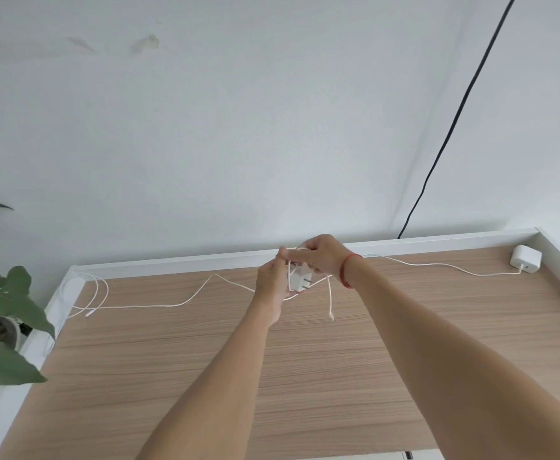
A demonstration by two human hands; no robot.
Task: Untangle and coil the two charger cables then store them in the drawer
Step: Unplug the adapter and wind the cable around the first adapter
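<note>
Plant (6, 307) at 9 o'clock of frame, leaves spread over a grey pot (8, 332); the pot holds the plant, its inside mostly hidden by leaves. Wooden table top (205, 360) fills the lower frame, with a raised white rim (172, 262) along its far and side edges, so the cables lie inside the rim. Left cable (139, 307), white, makes loose loops at the table's 10 o'clock corner, connector tip (88, 315) flat on the wood, then runs right, humps up and passes behind the left hand (272, 283). Both hands meet at 12 o'clock of the table, raised near the far rim. Left hand has its fingers wrapped round a white charger brick (300, 280), plug prongs facing the camera. Right hand (321, 257), at 1 o'clock of the brick and touching the left hand's fingertips, pinches a cable loop (297, 249) over the top of the brick; cannot tell which cable it belongs to. Red string bracelet (346, 270) on the right wrist. A free cable end (330, 303) hangs from the hands toward 6 o'clock, tip just over the wood. Right cable (477, 274) comes out behind the right wrist and trails toward 3 o'clock, lying slack on the table, plugged into a second charger brick (525, 258) in the table's 2 o'clock corner, against the rim. Black wall cable (453, 121) runs down the white wall from 1 o'clock of frame and drops behind the rim.
</note>
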